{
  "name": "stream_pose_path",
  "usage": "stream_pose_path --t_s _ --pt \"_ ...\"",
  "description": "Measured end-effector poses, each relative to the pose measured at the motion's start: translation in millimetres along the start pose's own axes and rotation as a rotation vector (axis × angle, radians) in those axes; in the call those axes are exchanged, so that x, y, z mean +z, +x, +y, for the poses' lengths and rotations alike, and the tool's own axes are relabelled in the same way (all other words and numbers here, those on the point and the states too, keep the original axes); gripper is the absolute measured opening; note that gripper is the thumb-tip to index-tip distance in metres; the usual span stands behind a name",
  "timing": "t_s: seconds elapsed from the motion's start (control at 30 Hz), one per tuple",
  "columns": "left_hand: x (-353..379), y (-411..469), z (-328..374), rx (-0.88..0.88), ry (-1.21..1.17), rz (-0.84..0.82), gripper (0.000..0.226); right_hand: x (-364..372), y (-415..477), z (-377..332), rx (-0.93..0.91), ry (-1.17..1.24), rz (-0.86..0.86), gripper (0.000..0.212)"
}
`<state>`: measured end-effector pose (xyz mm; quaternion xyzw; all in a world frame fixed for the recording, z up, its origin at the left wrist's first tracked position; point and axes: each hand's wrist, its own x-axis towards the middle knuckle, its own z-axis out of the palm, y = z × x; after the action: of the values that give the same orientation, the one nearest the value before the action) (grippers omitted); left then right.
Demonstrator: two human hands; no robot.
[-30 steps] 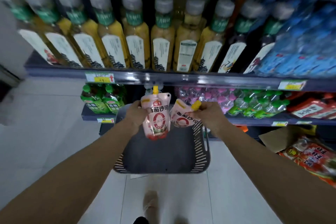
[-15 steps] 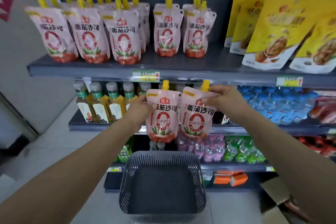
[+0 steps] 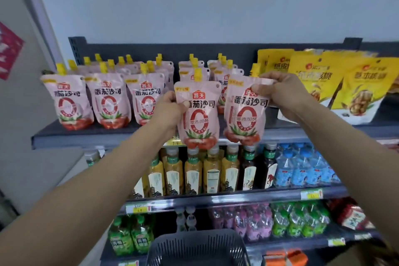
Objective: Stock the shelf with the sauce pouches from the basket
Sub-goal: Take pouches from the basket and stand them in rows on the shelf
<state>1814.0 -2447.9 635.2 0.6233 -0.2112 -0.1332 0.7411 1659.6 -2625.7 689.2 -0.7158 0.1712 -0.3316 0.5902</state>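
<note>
My left hand (image 3: pixel 167 108) grips the left edge of a pink sauce pouch (image 3: pixel 199 119) with a yellow spout. My right hand (image 3: pixel 280 90) pinches the top right corner of a second pink pouch (image 3: pixel 245 114). Both pouches hang upright side by side in front of the top shelf (image 3: pixel 86 136), level with its front edge. Several matching pouches (image 3: pixel 108 101) stand in rows on that shelf, left and behind. The dark slotted basket (image 3: pixel 198 246) sits low at the bottom centre; its inside is mostly out of view.
Yellow snack bags (image 3: pixel 356 90) fill the top shelf's right side. Tea bottles (image 3: pixel 194 173) and blue water bottles (image 3: pixel 302 168) line the shelf below, with green and pink bottles lower down. A grey wall panel stands at the left.
Both hands have lifted the two pouches from below the top shelf's edge up to shelf level. The view has tilted upward, so the basket has dropped to the bottom edge.
</note>
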Motion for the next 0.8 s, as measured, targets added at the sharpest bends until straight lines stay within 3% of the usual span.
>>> stream_pose_path --t_s 0.33,0.53,0.8 --pt "14 62 10 0.048 0.041 0.098 0.018 5 66 1 -0.059 -0.014 0.019 0.019" --pt "20 86 -2 0.063 0.059 0.129 0.026 8 106 16 -0.042 -0.038 -0.102 0.017" --pt "20 101 -23 0.091 0.043 0.172 0.021 12 139 49 0.003 -0.03 -0.273 0.026"
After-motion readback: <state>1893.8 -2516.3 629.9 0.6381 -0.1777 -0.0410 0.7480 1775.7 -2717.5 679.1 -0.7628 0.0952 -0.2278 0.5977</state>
